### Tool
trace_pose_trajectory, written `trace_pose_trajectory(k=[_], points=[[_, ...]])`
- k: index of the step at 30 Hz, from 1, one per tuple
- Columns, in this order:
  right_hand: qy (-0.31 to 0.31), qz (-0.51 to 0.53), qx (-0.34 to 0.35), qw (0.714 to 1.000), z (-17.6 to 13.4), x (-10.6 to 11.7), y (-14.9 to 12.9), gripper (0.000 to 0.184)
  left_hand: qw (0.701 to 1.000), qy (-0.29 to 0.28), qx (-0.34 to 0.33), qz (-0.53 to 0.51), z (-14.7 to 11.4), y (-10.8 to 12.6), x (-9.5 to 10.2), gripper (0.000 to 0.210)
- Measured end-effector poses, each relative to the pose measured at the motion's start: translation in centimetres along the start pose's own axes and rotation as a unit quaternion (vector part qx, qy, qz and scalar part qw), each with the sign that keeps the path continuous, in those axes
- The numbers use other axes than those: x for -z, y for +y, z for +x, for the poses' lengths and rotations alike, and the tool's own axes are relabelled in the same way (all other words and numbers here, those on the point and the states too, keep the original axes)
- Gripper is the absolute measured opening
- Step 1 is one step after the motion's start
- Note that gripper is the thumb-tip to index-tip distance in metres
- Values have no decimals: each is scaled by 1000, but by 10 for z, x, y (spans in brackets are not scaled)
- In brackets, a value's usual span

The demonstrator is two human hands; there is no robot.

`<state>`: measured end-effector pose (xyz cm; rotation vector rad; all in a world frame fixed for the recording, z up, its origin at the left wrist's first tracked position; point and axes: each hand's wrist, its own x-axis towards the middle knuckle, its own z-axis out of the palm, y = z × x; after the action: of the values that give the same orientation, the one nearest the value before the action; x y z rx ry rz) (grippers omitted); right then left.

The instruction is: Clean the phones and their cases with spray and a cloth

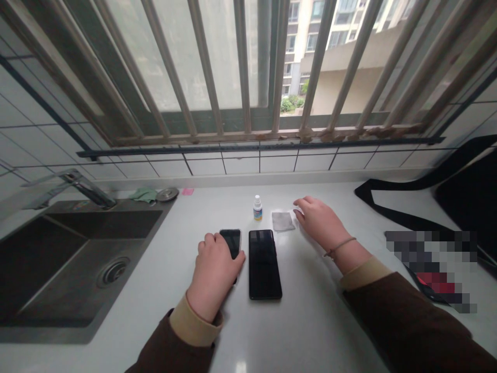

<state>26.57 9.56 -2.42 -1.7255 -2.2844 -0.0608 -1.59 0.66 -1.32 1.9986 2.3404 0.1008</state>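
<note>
My left hand [215, 272] lies over a phone with a pale, see-through edge [232, 241], thumb along its right side and fingers curled at its left. Most of that phone is hidden beneath the hand. Just to the right, a larger black phone [264, 267] rests flat, screen up and dark. Beyond it stands a small white bottle [258, 210] with a coloured label. A grey square cloth [283, 221] is spread flat near the bottle. Beside the cloth's right edge, my right hand [316, 217] hovers or rests low, thumb and fingers apart, with nothing visible between them.
On the left is a dark sink [128, 228] with a chrome faucet [91, 189]. A green cloth [144, 195], a metal drain cover [167, 195] and a pink piece [188, 191] sit behind it. A black strap [404, 184] and a blurred-out item [435, 274] lie at right.
</note>
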Motion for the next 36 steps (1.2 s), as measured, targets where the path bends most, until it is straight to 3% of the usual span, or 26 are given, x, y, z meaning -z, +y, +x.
trace_pose_trajectory(k=[3, 7, 10, 14, 16, 19, 24, 36], points=[[16, 20, -46, 999, 9, -9, 12, 23, 1000, -8, 5, -1, -1, 0, 1, 52], [27, 51, -85, 995, 16, -22, 15, 9, 1000, -4, 2, 1, -1, 1, 3, 55], [67, 84, -99, 989, 22, -15, 1, 20, 1000, -8, -3, 3, 0, 1, 3, 55], [120, 135, -45, 983, 36, 11, -38, 23, 1000, -15, 0, 8, -1, 2, 5, 54], [168, 172, 37, 970, 45, 22, -60, 22, 1000, -19, 3, 13, -1, 2, 6, 52], [164, 161, 88, 969, 56, 27, -83, 19, 1000, -20, 5, 14, -1, 2, 6, 51], [123, 168, 90, 974, 59, 10, -90, 12, 1000, -10, 4, -7, -2, 1, 4, 50], [151, 226, 54, 961, 47, -23, -93, 8, 1000, -16, 3, -11, -3, 1, 6, 48]])
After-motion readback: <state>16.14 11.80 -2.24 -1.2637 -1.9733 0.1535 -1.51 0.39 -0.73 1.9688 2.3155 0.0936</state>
